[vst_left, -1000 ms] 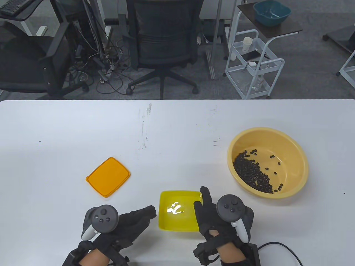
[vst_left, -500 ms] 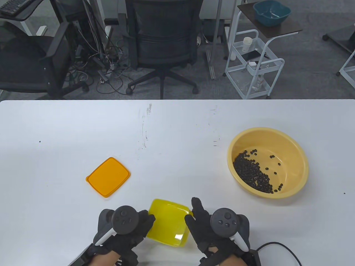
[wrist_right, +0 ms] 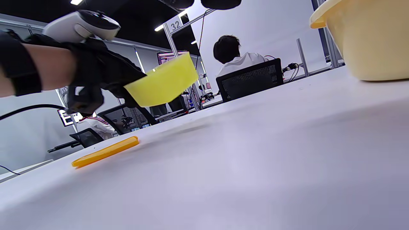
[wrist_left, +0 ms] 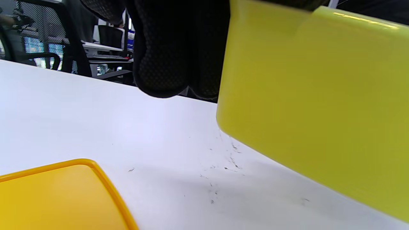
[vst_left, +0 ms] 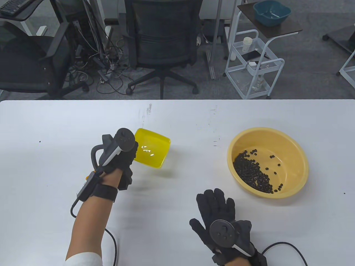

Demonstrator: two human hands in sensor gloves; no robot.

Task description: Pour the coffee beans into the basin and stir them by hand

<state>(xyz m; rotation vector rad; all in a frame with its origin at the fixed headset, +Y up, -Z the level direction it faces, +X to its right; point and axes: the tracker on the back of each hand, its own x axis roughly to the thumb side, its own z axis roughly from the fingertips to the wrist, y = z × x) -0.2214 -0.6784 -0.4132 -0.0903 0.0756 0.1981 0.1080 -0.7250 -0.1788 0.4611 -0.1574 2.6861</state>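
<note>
My left hand (vst_left: 129, 158) grips an empty yellow container (vst_left: 152, 151) by its left side and holds it tilted above the table, left of centre. The left wrist view shows the gloved fingers (wrist_left: 172, 48) beside the container's wall (wrist_left: 319, 105). The right wrist view shows the container (wrist_right: 161, 84) in the air. My right hand (vst_left: 216, 203) lies flat on the table near the front edge, fingers spread, holding nothing. To its upper right stands the pale yellow basin (vst_left: 301, 155), with coffee beans (vst_left: 252, 173) heaped on its left side. The basin's wall (wrist_right: 367, 41) is also in view.
An orange lid (wrist_left: 57, 198) lies flat on the table below the lifted container; the lid (wrist_right: 105, 151) is mostly hidden under my left forearm in the table view. A black cable (vst_left: 283, 245) trails off the front right. Beyond the far edge stand an office chair (vst_left: 163, 36) and a white cart (vst_left: 253, 63).
The left hand took the yellow container from the front edge and raised it up and away to the left. The right hand let go and now lies flat on the table.
</note>
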